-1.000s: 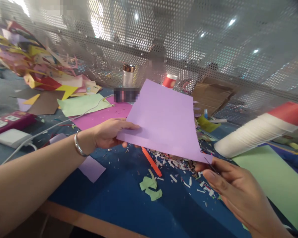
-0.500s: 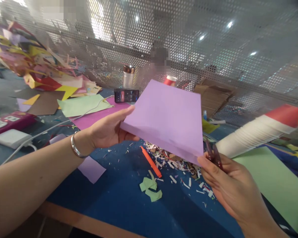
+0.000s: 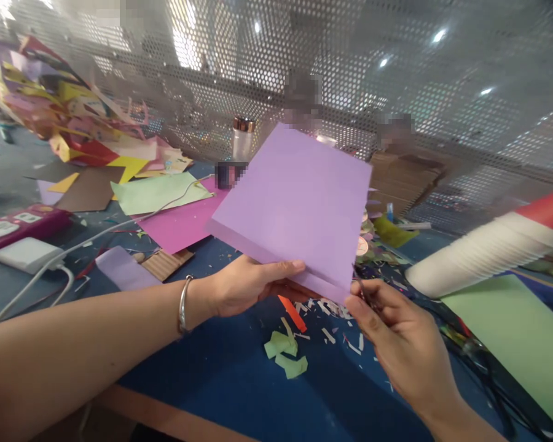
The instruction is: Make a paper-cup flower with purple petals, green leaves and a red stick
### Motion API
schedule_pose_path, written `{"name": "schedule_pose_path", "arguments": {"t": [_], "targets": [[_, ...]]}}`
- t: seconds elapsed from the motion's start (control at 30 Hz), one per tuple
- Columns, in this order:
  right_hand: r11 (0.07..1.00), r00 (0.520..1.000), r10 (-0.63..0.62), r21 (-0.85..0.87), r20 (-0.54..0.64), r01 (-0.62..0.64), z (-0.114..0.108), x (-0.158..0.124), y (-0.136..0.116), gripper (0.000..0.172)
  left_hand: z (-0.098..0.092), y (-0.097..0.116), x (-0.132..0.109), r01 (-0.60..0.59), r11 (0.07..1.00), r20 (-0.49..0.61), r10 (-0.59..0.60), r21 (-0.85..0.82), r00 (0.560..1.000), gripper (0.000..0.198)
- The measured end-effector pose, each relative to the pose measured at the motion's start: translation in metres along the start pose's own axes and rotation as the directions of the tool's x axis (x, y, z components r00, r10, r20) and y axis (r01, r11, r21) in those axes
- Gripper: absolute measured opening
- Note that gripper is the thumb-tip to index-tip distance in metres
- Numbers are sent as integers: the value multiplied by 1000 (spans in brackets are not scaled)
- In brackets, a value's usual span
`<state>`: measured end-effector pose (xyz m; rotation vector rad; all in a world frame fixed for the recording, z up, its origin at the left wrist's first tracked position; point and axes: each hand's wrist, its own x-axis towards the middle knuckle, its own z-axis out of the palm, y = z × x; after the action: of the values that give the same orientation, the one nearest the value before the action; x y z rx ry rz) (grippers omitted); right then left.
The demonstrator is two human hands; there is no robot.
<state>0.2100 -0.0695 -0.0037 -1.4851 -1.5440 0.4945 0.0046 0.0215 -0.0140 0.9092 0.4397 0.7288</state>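
A flat purple paper box [image 3: 295, 202] is held tilted above the table, its broad face toward me. My left hand [image 3: 258, 279] grips its near edge, thumb on top and fingers underneath. At the near right corner, my right hand [image 3: 391, 331] pinches the box between thumb and fingers. A thin dark tool [image 3: 360, 281], mostly hidden, is tucked in the same right hand; its kind is unclear. Below the box lie an orange marker [image 3: 294, 313], partly covered, and green paper scraps [image 3: 286, 353].
Stacked paper cups [image 3: 479, 245] lie on their side at right, beside a green sheet [image 3: 516, 344]. Cardboard [image 3: 396, 178] stands behind. At left are a white charger [image 3: 27, 255] with a cable, a magenta sheet [image 3: 179, 221] and piled coloured paper [image 3: 74, 116]. A bottle [image 3: 243, 141] stands by the mesh panel.
My left hand has shifted from the box's left corner to the middle of its near edge. The box has moved slightly left and tipped up more toward me. My right hand stays at its corner.
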Motion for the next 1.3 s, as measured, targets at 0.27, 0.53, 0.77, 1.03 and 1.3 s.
{"name": "schedule_pose_path", "arguments": {"t": [0.27,0.53,0.77,1.03,1.3], "targets": [[953,995,-90,-285,53,101,-19,-8,13,28,-7,10,-5,35,998,83,-39,46,996,32],[890,965,-222,-375,140,259,-22,-11,14,21,-11,10,-4,-17,988,45,10,156,999,31],[868,953,-269,-393,143,304,-23,-9,13,18,-10,11,-5,6,976,21,-11,219,1000,31],[874,963,-237,-404,130,270,-23,-11,12,19,-13,14,-8,5,965,62,-22,261,998,30],[861,945,-255,-396,207,319,-21,-12,12,19,-12,13,-8,-6,967,74,-14,255,997,32]]}}
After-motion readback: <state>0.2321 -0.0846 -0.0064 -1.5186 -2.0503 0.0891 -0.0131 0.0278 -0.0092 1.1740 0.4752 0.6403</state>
